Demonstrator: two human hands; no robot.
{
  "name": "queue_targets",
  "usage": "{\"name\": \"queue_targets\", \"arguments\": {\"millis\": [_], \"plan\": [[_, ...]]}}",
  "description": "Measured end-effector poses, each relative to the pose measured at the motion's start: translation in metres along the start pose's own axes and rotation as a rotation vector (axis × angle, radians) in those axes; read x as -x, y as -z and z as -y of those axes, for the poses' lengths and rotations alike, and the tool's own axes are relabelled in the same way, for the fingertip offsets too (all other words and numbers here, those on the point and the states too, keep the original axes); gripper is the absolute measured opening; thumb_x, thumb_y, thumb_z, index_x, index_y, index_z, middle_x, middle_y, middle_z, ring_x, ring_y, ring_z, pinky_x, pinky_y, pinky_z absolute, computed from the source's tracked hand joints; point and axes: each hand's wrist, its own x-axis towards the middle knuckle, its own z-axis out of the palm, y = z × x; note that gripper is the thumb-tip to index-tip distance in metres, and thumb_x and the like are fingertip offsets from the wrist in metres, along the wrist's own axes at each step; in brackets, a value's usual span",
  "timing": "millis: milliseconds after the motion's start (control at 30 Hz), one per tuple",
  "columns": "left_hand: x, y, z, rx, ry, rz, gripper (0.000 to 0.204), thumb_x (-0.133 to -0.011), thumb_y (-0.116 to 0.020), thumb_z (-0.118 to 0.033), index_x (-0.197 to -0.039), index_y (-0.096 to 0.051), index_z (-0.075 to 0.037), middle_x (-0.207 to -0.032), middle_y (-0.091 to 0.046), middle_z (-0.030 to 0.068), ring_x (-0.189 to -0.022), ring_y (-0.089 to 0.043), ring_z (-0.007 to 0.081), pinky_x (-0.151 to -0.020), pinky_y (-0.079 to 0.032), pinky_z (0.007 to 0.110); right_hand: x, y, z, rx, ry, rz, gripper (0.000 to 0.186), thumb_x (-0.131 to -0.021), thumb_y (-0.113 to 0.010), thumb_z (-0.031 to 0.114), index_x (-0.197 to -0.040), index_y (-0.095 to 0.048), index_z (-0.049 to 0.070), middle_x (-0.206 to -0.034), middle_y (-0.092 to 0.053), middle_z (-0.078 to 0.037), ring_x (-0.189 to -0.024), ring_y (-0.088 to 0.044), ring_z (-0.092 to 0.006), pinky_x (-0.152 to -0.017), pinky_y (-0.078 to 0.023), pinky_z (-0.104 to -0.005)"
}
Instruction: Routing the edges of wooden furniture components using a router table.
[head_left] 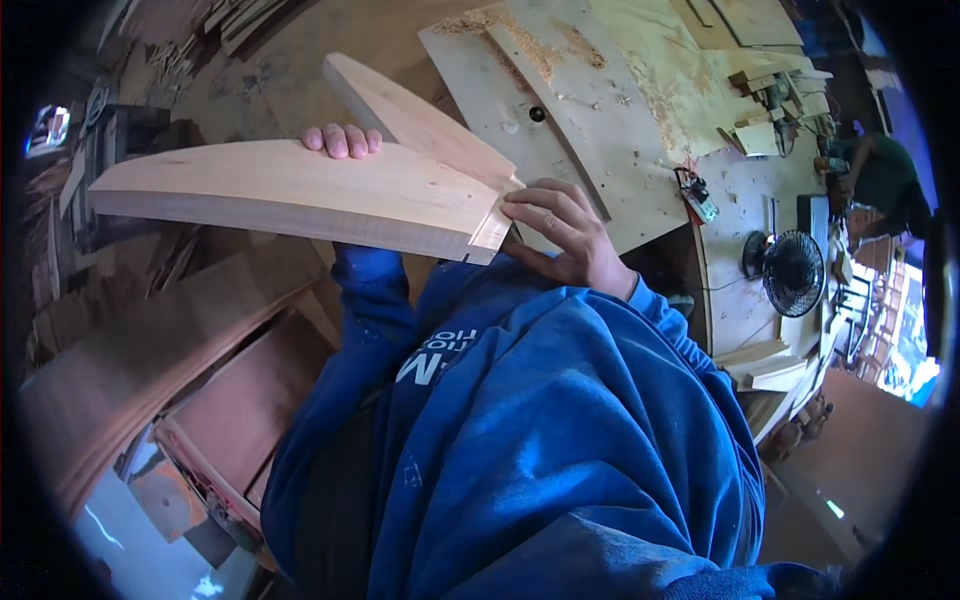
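Observation:
A broad, pale wooden board (290,185) with a curved far edge and a tapering left end is held up in front of my chest. My left hand (342,140) supports it from beneath, its fingertips curled over the far edge and its palm hidden. At the board's right end, which has a cut step and a small slot, my right hand (570,235) grips the corner with its fingers on top. A second tapered wooden piece (420,120) angles away beyond it and meets the first board near my right fingertips. Whether the two are joined I cannot tell.
Beyond lies a pale workbench panel (460,70) with shavings and a long wooden strip (550,115). To the right are a black fan (793,272), a small device with wires (698,195), stacked boards (765,365) and another person (885,185). A reddish-brown panel (245,400) stands at lower left.

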Motion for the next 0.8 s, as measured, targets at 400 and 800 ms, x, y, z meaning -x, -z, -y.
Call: {"name": "queue_targets", "arguments": {"millis": [400,800], "plan": [[-0.004,-0.064,0.054,-0.63,0.059,-1.006,0.063,-0.098,-0.068,-0.045,-0.14,-0.051,0.0,-0.13,-0.061,0.0118,-0.116,-0.061,0.0249,-0.102,-0.05,0.043,0.022,-0.016,-0.028,-0.464,-0.401,-0.168,0.025,-0.099,-0.07,0.016,-0.118,-0.063,0.002,-0.109,-0.067,-0.01,-0.103,-0.064,-0.0223,-0.093,-0.052,-0.0347],[0.068,0.067,0.152,-0.542,0.619,-1.393,0.052,-0.103,-0.062,-0.045,-0.139,-0.057,-0.008,-0.137,-0.062,0.0091,-0.125,-0.06,0.0286,-0.107,-0.049,0.046,0.031,-0.055,-0.109,-0.254,-0.847,-0.32,0.023,-0.096,-0.07,0.018,-0.112,-0.064,0.003,-0.105,-0.065,-0.01,-0.099,-0.063,-0.0224,-0.091,-0.051,-0.0348]]}}
